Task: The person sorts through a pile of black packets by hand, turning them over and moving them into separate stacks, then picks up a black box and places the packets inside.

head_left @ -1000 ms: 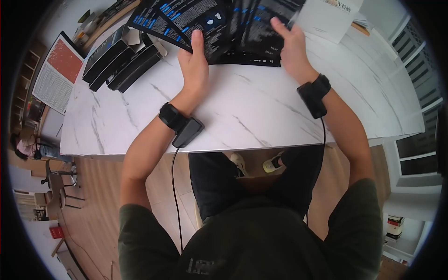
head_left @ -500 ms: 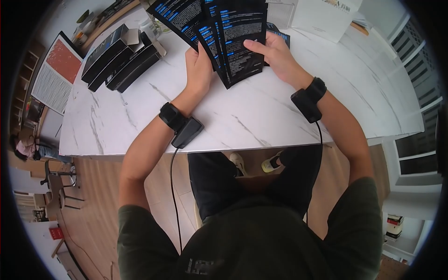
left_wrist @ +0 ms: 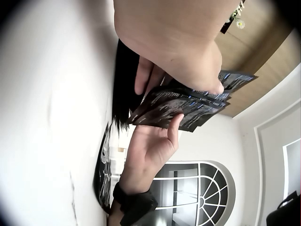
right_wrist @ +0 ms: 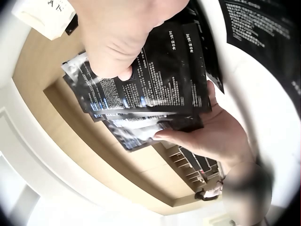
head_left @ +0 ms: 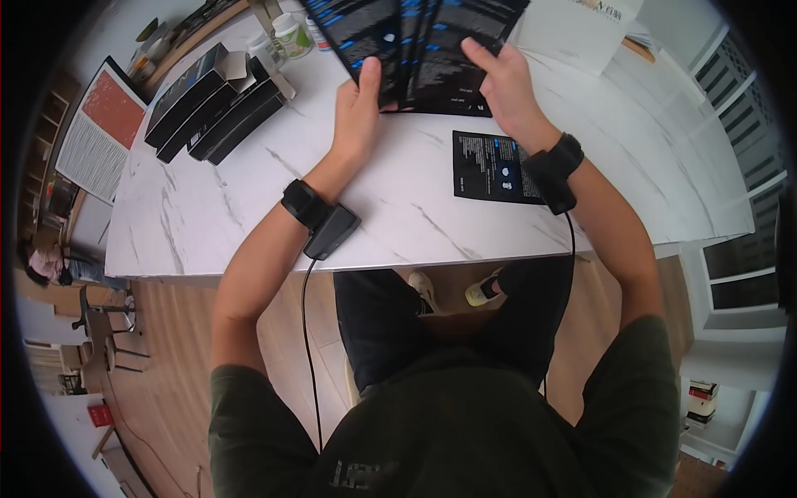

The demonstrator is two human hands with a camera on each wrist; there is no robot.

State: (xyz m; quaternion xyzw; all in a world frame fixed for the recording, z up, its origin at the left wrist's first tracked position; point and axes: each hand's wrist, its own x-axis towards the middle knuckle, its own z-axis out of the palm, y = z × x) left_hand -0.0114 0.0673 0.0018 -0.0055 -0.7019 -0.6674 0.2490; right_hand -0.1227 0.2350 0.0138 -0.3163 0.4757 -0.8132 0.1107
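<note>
Several flat black foil packets (head_left: 448, 79) with white and blue print are fanned out above the table, between both hands. My left hand (head_left: 357, 120) grips the left side of the fan, thumb across the front. From the right, my right hand (head_left: 513, 95) holds the packets with its thumb over the printed face; in the right wrist view the right thumb (right_wrist: 110, 61) presses on the overlapping packets (right_wrist: 160, 80). One single packet (head_left: 490, 170) lies flat on the table, partly covered by the right wrist's camera. The top of the fan is cut off in the head view.
Black boxes (head_left: 237, 120), some with flaps up, lie at the left on the marbled table (head_left: 398, 224). White jars (head_left: 290, 37) stand behind them. A white box (head_left: 573, 33) is at the back right, and a printed board (head_left: 104, 124) leans at the far left.
The right hand came inward with packets, then moved back out and up, and the fan is spread again. A single packet now lies on the table near the right wrist.
</note>
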